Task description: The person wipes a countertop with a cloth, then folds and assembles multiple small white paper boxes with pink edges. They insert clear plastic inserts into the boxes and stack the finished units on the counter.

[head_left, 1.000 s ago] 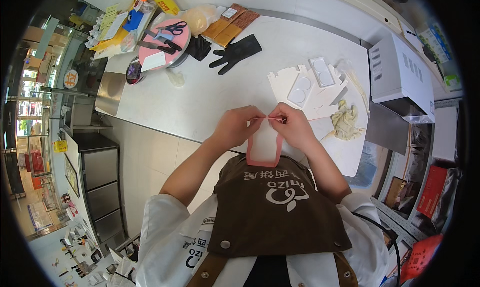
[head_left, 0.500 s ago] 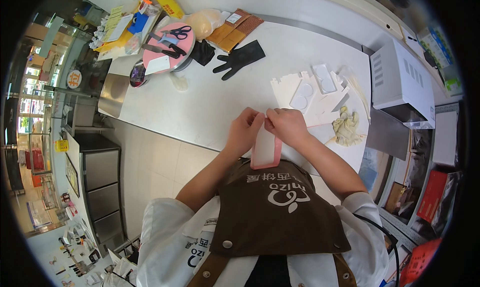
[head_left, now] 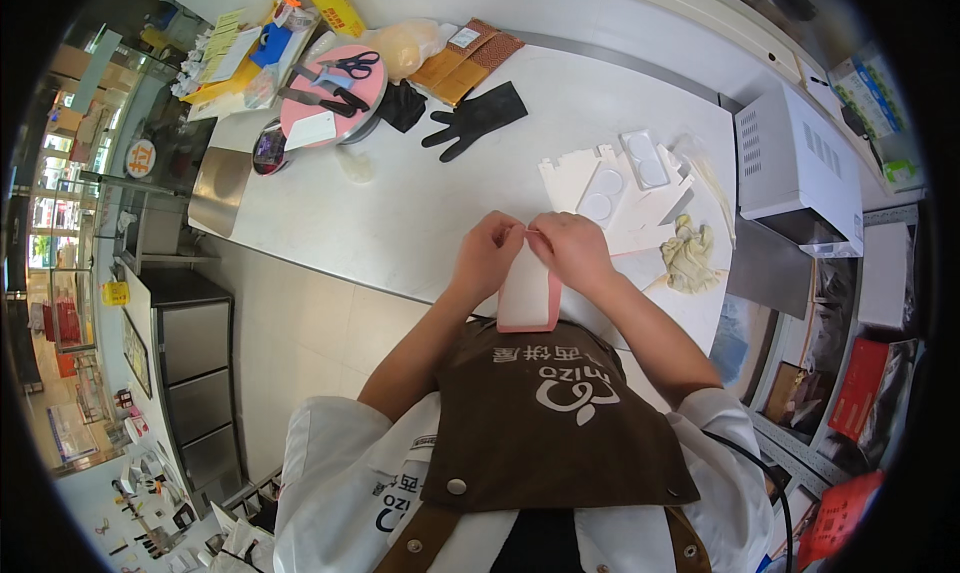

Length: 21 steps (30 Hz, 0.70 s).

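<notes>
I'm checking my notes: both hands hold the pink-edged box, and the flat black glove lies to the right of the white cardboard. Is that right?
Not quite: the head view shows the flat black glove to the left of the white cardboard. The left hand and right hand do hold the pink-edged box.

Narrow white piece (head_left: 526, 301) with pink edges, far end between left hand (head_left: 487, 253) and right hand (head_left: 573, 250).

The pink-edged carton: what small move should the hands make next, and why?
Perhaps gently press the far end of the pink-edged carton together: the left hand and right hand meet there, while its near end lies toward the brown apron.
</notes>
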Available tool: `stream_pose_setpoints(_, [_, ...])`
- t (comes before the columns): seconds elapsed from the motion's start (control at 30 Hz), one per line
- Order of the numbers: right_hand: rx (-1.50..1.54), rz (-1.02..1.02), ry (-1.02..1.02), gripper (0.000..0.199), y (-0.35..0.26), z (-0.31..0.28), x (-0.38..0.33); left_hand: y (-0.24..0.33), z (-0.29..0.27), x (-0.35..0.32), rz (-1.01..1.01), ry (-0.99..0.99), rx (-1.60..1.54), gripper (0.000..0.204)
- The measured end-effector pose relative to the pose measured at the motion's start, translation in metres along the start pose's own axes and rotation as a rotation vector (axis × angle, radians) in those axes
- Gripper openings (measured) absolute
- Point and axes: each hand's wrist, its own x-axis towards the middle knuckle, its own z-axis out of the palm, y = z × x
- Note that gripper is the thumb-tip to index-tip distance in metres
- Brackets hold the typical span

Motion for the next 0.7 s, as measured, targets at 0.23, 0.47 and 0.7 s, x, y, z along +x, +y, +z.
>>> stream_pose_setpoints(0.23, [0.942,0.551,-0.053,0.046,-0.019,0.002,-0.007,0.013,-0.015,-0.006,0.231,0.114,-0.315,0.011])
stream_pose_setpoints(0.47, [0.303,0.426,-0.244,0.041,-0.042,0.008,-0.001,-0.004,-0.043,-0.008,0.272,0.196,-0.236,0.021])
stream_pose_setpoints(0.7, [-0.051,0.236,-0.340,0.025,-0.044,0.024,0.016,0.007,-0.104,-0.018,-0.058,-0.356,-0.030,0.043])
